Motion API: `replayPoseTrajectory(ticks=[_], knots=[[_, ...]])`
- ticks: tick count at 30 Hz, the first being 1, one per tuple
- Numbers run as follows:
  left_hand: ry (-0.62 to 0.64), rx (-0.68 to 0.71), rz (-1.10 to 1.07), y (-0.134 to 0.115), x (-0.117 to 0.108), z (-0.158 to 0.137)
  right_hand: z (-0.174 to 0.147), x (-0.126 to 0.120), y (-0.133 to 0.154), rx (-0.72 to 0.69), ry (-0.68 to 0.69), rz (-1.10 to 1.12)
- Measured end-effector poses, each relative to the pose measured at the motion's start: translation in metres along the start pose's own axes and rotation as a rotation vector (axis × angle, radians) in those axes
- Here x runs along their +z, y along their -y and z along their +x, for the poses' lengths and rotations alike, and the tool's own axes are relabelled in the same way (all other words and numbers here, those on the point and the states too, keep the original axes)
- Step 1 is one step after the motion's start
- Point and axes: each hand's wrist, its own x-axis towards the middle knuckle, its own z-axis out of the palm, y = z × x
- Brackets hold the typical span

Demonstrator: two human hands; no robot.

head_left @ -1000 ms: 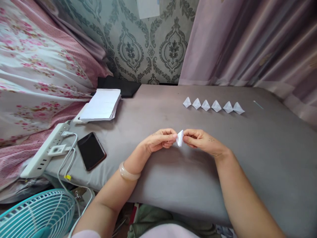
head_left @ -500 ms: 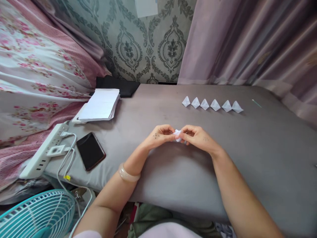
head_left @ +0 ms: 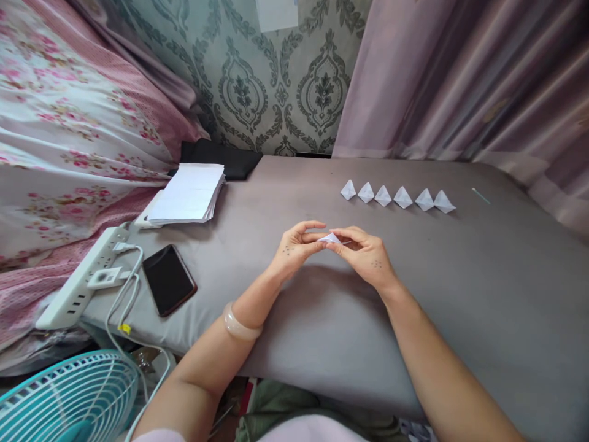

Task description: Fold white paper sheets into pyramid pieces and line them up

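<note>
A small folded white paper [head_left: 331, 238] is pinched between my two hands above the middle of the table. My left hand [head_left: 298, 247] grips its left end between thumb and fingers, with the index finger raised off it. On the other side my right hand [head_left: 365, 250] has its thumb on the near face and its fingers behind, partly hidden. Beyond my hands, several folded paper boats [head_left: 403, 197] stand in a row at the back right.
On the left lie a stack of white paper [head_left: 186, 193], a black phone [head_left: 169, 280] and a white power strip [head_left: 83, 282] with cables. A turquoise fan [head_left: 69, 399] stands below. A thin stick [head_left: 481, 196] rests at the far right of the grey table [head_left: 483, 294].
Both hands have turned the folded paper, so a pointed top edge now shows. My left index finger has lifted off. The view has shifted slightly.
</note>
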Motion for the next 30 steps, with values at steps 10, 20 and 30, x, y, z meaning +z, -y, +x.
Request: replayPoseTrajectory(ticks=[10,20,30], knots=[[0.043,-0.012,0.043,0.001,0.002,-0.001,0.001,0.0,0.004,0.076,-0.022,0.107],[0.013,0.041,0.108,0.002,0.005,-0.003,0.0,-0.001,0.012,0.213,0.04,0.272],[0.08,-0.052,0.119,0.007,0.002,0.0,0.004,-0.008,0.008,0.232,0.027,0.171]])
